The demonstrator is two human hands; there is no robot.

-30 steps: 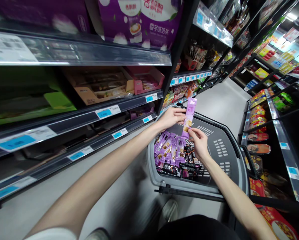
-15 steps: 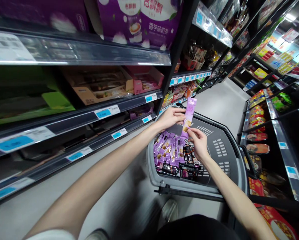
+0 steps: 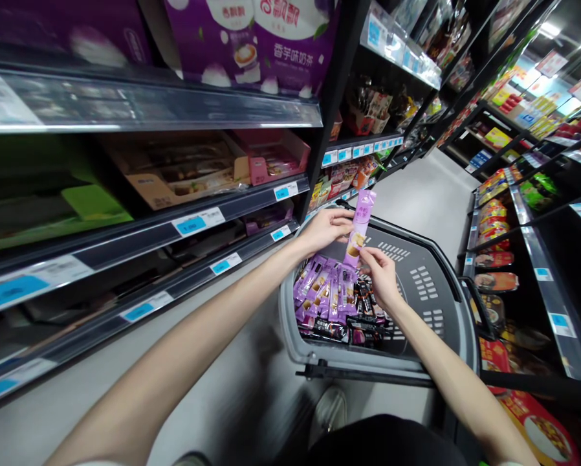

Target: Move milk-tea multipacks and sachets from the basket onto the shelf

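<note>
Both my hands hold one long purple snack packet (image 3: 361, 223) upright above a grey shopping basket (image 3: 446, 259). My left hand (image 3: 327, 230) pinches its left side, fingers closed along the edge. Near the lower end, my right hand (image 3: 382, 275) grips it between thumb and fingers. Printed on the wrapper are pale lettering and a picture of yellowish food. Inside the basket, below my hands, lie several similar purple packets (image 3: 322, 288) in a loose pile. Several black packets (image 3: 327, 328) lie beside and in front of them.
Shelves with blue price tags (image 3: 198, 223) run along my left, holding an open brown carton (image 3: 188, 175), a pink carton (image 3: 278, 162) and purple boxes (image 3: 266, 52). Another shelf (image 3: 537, 259) with packaged food stands right. My shoe (image 3: 329, 414) is just below the basket.
The view has shifted slightly, so the scene sits a little further left. Both hands keep their hold on the purple packet, which stays above the basket.
</note>
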